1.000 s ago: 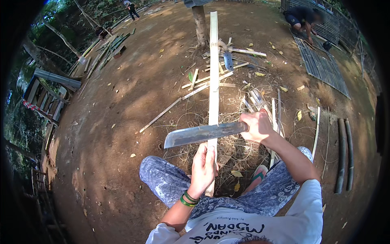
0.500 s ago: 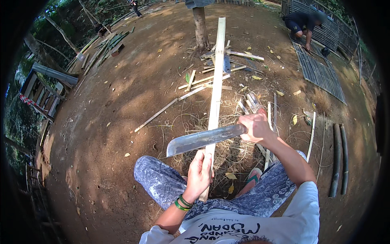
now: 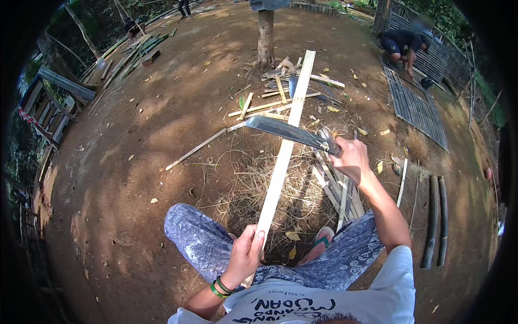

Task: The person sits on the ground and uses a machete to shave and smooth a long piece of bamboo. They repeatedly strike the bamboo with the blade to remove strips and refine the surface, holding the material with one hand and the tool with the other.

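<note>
A long, pale split bamboo strip slants away from my lap, its far end leaning a little right. My left hand is closed round its near part, thumb on top. In my right hand is the handle of a machete, gripped in closed fingers. The broad dark blade points left and lies across the strip around its middle; whether it touches the strip I cannot tell. Curly shavings cover the ground under the strip, between my knees.
Beyond the shavings, cut strips lie heaped by a tree trunk. More strips lie beside my right knee. Two dark poles rest at the right. A crouching person works at a slatted panel; bamboo poles lie far left.
The machete has moved away from my left hand, up along the strip, and its tip now points farther forward. The strip's near part has shifted left and its far end right.
</note>
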Motion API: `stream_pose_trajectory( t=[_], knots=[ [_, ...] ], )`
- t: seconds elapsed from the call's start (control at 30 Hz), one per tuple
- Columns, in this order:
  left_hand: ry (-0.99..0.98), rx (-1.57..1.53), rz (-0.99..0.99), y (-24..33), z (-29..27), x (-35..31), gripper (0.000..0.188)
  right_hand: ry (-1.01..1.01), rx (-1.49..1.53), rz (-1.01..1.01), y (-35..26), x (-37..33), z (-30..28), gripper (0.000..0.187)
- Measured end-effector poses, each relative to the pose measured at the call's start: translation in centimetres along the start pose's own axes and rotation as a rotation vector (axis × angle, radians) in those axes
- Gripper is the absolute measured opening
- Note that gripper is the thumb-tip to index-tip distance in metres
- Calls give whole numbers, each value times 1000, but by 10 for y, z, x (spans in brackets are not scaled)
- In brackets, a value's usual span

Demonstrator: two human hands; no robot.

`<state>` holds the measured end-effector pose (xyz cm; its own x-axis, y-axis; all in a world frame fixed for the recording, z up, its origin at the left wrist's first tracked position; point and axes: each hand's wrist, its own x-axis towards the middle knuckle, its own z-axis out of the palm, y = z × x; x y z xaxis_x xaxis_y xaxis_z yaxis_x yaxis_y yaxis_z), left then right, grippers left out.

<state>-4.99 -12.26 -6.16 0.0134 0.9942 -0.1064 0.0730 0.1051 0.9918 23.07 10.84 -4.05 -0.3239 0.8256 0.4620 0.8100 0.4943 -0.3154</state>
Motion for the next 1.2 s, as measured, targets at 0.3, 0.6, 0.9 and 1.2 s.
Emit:
stream_pose_trajectory(
  t=[0.3, 0.6, 0.9, 1.2],
  knots=[
    [-21, 103, -29, -7, -8, -23, 16, -27, -57, 101, 17, 1, -5, 15],
    [-34, 173, -68, -10, -22, -37, 17, 55, -133, 97, 35, 11, -12, 16],
    [-112, 168, -215, -17, -30, -56, 18, 83, -34, 178, 42, 15, -17, 13],
    [-128, -27, -290, -17, -37, -60, 23, -82, 44, 13, 23, 8, -8, 13]
  ],
)
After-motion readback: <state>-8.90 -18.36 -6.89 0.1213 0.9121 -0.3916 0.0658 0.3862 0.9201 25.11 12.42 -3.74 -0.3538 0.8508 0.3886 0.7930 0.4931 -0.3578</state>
